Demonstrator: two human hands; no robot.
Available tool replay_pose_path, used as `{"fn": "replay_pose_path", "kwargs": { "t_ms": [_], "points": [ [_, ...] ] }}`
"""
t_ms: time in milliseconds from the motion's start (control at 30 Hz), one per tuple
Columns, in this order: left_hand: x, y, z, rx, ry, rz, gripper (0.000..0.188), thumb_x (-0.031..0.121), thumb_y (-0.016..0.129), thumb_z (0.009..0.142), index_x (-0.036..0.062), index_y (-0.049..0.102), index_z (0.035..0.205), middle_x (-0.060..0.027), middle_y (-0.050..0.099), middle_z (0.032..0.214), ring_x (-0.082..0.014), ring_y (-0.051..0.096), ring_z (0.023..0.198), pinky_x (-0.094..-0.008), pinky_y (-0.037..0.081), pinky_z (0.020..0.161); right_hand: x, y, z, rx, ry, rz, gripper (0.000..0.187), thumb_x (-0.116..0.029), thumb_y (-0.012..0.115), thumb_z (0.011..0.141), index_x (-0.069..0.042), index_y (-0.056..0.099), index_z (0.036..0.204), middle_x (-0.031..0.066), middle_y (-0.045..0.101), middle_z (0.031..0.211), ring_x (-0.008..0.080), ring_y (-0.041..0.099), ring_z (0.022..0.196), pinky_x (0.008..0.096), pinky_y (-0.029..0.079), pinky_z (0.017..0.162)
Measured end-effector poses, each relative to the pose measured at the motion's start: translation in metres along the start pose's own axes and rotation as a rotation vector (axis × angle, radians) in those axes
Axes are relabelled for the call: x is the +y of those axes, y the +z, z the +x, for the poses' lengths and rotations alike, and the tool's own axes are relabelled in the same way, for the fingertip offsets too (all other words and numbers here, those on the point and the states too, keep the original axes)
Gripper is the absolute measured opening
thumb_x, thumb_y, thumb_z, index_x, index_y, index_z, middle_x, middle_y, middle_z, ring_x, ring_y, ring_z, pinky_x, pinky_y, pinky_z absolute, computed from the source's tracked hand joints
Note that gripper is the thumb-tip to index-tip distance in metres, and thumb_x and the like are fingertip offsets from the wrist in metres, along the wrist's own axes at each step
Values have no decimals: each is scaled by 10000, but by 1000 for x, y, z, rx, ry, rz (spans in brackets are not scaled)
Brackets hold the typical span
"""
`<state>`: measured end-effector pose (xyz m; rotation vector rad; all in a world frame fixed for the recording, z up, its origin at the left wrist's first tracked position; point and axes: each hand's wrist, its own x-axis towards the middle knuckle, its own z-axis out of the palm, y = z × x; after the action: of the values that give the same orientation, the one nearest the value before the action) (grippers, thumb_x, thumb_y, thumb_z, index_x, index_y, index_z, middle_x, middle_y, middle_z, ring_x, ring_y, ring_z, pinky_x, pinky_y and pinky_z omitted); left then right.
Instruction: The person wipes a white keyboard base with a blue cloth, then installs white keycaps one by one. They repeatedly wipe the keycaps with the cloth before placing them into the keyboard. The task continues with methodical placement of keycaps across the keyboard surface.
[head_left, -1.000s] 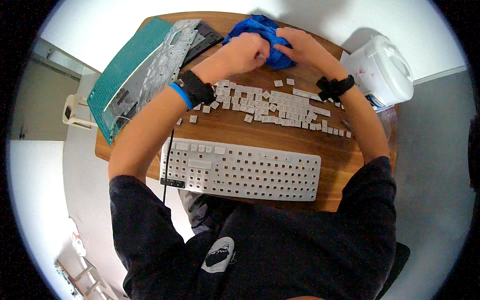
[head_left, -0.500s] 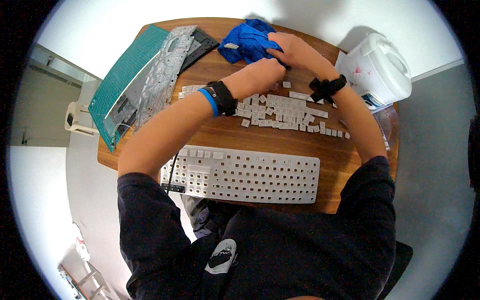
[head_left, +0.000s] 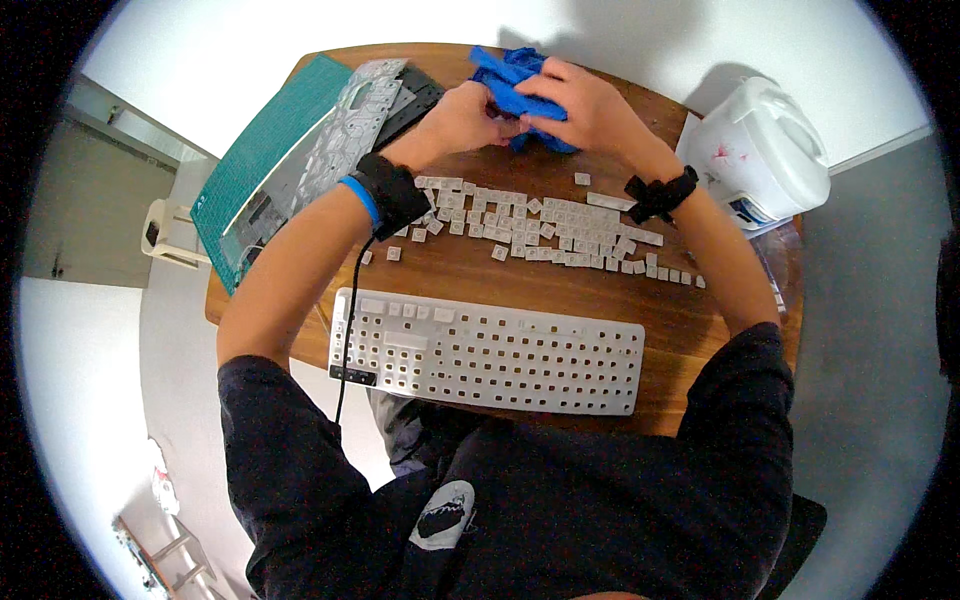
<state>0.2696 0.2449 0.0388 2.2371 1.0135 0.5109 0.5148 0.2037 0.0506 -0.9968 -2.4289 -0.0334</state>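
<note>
At the far side of the wooden table, a bunched blue cloth (head_left: 512, 88) is between my hands. My right hand (head_left: 588, 108) grips it from the right, fingers bent over its folds. My left hand (head_left: 466, 122) is closed at the cloth's left side, its fingertips meeting those of my right hand. Whatever is pinched in the left fingers is hidden. Nearer to me lie many loose white keycaps (head_left: 575, 225), spread in uneven rows. A white keyboard frame (head_left: 500, 350) with rows of square holes sits at the near edge, a few keys still in its left part.
A green cutting mat (head_left: 270, 140) at the left carries clear plastic sheets (head_left: 350, 120) and a black keyboard part (head_left: 415, 100). At the right stands a white lidded container (head_left: 755, 150). A black cable (head_left: 352, 310) hangs from my left wrist across the frame. The wooden table (head_left: 300, 345) has curved edges.
My left hand has moved left and now meets the cloth's left side. The cloth is gathered tighter between both hands, and the small white piece seen on it is out of sight.
</note>
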Motion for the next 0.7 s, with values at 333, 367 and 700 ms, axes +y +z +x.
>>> {"fn": "replay_pose_path", "kwargs": {
  "t_ms": [333, 367, 700],
  "points": [
    [-20, -6, 7, -129, -6, -540, 220, 101, 853, 961, -6, 803, 1146, -82, 821, 1072, -170, 776, 972, -339, 636, 890, 1, 10, 10, 30, -183, -83, 307, -279, 825, 937, -75, 709, 1135, 82, 660, 1192, 338, 678, 1070, 437, 583, 868],
    [-22, -6, 8, -126, -21, -602, 200, 90, 848, 963, -14, 808, 1129, -93, 819, 1060, -177, 779, 969, -330, 639, 886, 2, 8, 11, 20, -185, -110, 289, -283, 815, 943, -78, 702, 1114, 75, 665, 1175, 337, 681, 1056, 439, 584, 859],
    [-21, -8, 4, -146, -19, -519, 260, 151, 792, 1033, -8, 776, 1239, -85, 812, 1117, -146, 763, 1027, -322, 630, 944, -5, 1, 10, -26, -113, -164, 233, -289, 772, 982, -90, 717, 1090, 73, 690, 1132, 336, 695, 1010, 432, 585, 830]
  ]
}}
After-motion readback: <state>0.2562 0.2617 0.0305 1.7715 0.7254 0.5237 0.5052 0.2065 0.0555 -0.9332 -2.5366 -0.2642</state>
